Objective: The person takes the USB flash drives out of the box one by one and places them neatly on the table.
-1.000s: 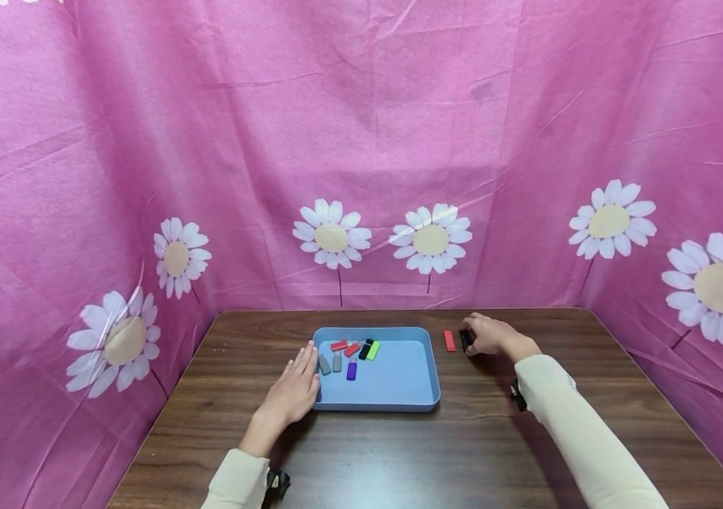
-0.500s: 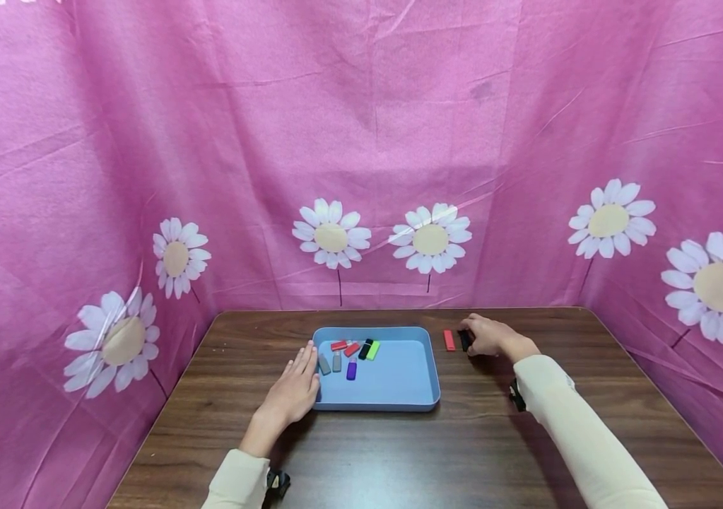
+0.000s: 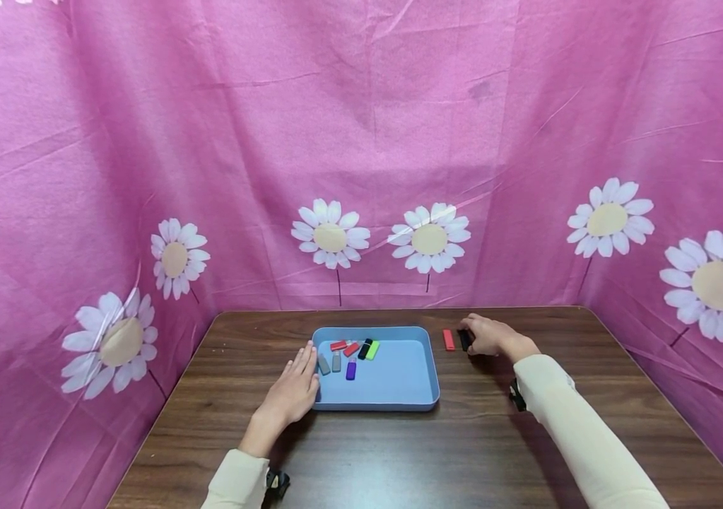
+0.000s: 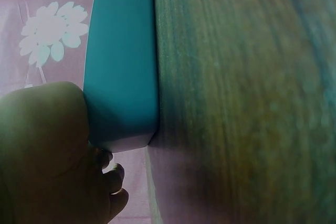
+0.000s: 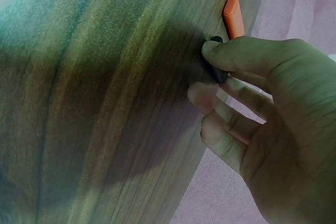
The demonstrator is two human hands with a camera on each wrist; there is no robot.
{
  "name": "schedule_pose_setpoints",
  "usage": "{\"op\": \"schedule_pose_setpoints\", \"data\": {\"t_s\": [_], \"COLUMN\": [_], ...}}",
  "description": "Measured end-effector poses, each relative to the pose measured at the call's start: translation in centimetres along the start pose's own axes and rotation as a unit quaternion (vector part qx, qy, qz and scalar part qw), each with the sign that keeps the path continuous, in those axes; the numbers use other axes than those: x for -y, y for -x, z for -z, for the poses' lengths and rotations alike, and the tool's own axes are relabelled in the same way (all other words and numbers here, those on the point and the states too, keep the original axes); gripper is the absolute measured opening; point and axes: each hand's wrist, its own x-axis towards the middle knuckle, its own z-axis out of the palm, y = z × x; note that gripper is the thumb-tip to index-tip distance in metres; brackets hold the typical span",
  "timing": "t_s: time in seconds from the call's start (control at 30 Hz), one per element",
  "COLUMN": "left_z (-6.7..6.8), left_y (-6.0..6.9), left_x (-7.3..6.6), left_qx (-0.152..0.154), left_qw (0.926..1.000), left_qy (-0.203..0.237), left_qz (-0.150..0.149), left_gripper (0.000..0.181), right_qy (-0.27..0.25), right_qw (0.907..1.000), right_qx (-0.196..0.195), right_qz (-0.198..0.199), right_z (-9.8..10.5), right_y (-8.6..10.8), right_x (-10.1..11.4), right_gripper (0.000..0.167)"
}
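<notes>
A blue tray [image 3: 386, 407] lies on the wooden table, and my left hand [image 3: 291, 389] rests against its left side with straight fingers. In the left wrist view the tray wall [image 4: 123, 61] is beside that hand [image 4: 50, 150]. Right of the tray, my right hand [image 3: 491, 335] pinches a small black stick [image 3: 465, 340] on the table. The right wrist view shows the thumb of this hand [image 5: 278, 98] on the black stick [image 5: 217, 71]. Just left of it in the head view lies a red stick [image 3: 448, 340], orange-looking in the right wrist view [image 5: 234, 17].
Inside the tray, toward its left, lie several small sticks: two red [image 3: 338, 346], one black [image 3: 365, 348], one green [image 3: 373, 350], two grey [image 3: 336, 362] and one purple [image 3: 351, 370]. A pink flowered cloth [image 3: 374, 141] hangs behind and beside the table [image 3: 374, 459].
From the first frame to now, the black stick under my right fingers has shifted very slightly left. My left hand has stayed at the tray's side.
</notes>
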Motion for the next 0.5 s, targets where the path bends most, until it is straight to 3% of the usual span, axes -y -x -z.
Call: {"op": "schedule_pose_setpoints", "data": {"t_s": [0.2,0.5], "left_z": [-0.18,-0.01], "left_y": [0.11,-0.05], "left_x": [0.26,0.26], "left_qx": [-0.015,0.001], "left_qw": [0.9997,1.0], "left_qy": [0.013,0.005], "left_qz": [-0.013,-0.008], "left_gripper": [0.061,0.061], "right_qy": [0.002,0.021], "right_qw": [0.9999,0.9995], "right_qx": [-0.004,-0.009], "right_qz": [0.01,0.022], "right_z": [0.3,0.77], "right_y": [-0.08,-0.31], "right_x": [0.19,0.84], "right_gripper": [0.057,0.05]}}
